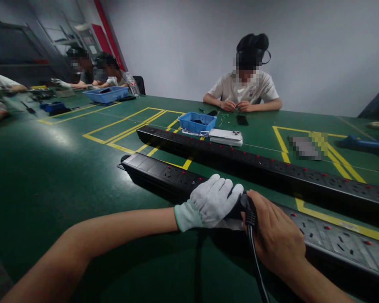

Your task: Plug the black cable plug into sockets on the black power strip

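Observation:
A long black power strip [164, 171] with sockets and small red parts lies across the green table in front of me. My left hand [213, 201], in a pale glove with a green cuff, rests over the strip, its fingers wrapped over the top. My bare right hand [273, 227] is closed round a black plug [250, 212] at the strip, just right of the glove. A black cable [255, 261] runs down from the plug. Behind lies a second long black strip [249, 160], roughly parallel to the first.
Beyond the strips are a blue bin [197, 123], a white phone [225, 135] and a dark small object [241, 120]. A person [244, 90] sits opposite. Another blue bin [105, 95] and more people are at the left. A blue tool [366, 145] lies at the right.

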`<state>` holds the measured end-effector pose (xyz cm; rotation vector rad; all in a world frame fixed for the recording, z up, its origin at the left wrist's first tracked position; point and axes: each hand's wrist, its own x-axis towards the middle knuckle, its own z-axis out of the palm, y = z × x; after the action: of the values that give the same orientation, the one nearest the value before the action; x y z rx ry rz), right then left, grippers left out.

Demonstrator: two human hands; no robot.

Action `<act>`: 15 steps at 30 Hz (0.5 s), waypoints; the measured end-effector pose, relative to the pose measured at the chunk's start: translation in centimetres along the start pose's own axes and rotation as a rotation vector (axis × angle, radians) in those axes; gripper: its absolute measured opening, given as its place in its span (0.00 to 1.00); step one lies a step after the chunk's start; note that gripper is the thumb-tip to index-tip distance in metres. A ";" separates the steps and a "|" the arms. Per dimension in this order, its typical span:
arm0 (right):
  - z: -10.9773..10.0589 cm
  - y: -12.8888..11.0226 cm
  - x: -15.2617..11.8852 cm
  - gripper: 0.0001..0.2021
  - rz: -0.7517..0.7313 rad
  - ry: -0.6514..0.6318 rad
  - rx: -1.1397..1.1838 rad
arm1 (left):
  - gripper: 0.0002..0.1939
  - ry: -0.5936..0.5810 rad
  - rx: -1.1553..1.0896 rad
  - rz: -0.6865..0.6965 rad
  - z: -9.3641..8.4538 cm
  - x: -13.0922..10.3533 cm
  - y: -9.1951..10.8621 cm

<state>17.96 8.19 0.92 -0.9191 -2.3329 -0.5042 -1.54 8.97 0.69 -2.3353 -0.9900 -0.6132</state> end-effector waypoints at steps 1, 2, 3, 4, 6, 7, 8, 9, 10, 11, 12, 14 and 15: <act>0.0 0.0 0.0 0.21 -0.001 0.003 0.000 | 0.41 -0.009 -0.002 0.000 0.0 0.0 0.0; 0.0 0.0 0.0 0.21 -0.003 0.003 0.002 | 0.41 -0.011 -0.001 0.001 0.0 0.0 0.0; 0.1 0.0 0.0 0.21 -0.003 0.001 0.003 | 0.41 -0.006 0.002 0.002 0.0 0.0 0.0; 0.1 0.0 0.0 0.21 -0.002 -0.002 0.004 | 0.40 0.002 0.007 0.004 0.1 -0.1 0.0; 0.1 0.0 0.0 0.21 0.006 -0.005 0.001 | 0.40 0.016 0.016 0.005 0.1 -0.1 0.0; 0.1 0.0 0.0 0.21 0.009 -0.004 -0.002 | 0.40 0.020 0.020 0.006 0.1 -0.2 0.0; 0.2 0.0 0.0 0.20 0.009 -0.003 -0.005 | 0.40 0.022 0.023 0.009 0.1 -0.2 0.0; 0.2 0.0 0.1 0.20 0.008 -0.001 -0.006 | 0.39 0.024 0.026 0.011 0.1 -0.2 0.0; 0.2 0.0 0.0 0.20 0.006 -0.001 -0.005 | 0.39 0.029 0.028 0.014 0.0 -0.1 0.0; 0.2 0.0 0.0 0.20 0.004 -0.001 -0.002 | 0.39 0.033 0.030 0.016 0.0 -0.1 0.0; 0.2 0.0 0.0 0.20 0.002 -0.003 0.001 | 0.39 0.033 0.030 0.016 0.0 -0.1 0.0; 0.2 0.1 0.0 0.20 0.004 -0.006 0.007 | 0.39 0.020 0.028 0.017 -0.1 0.0 -0.1; 0.2 0.1 0.0 0.20 0.004 -0.004 0.009 | 0.39 0.010 0.027 0.018 -0.1 0.0 0.0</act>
<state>18.00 8.33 0.80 -0.9210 -2.3343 -0.4899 -1.61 8.94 0.74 -2.3129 -0.9660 -0.6004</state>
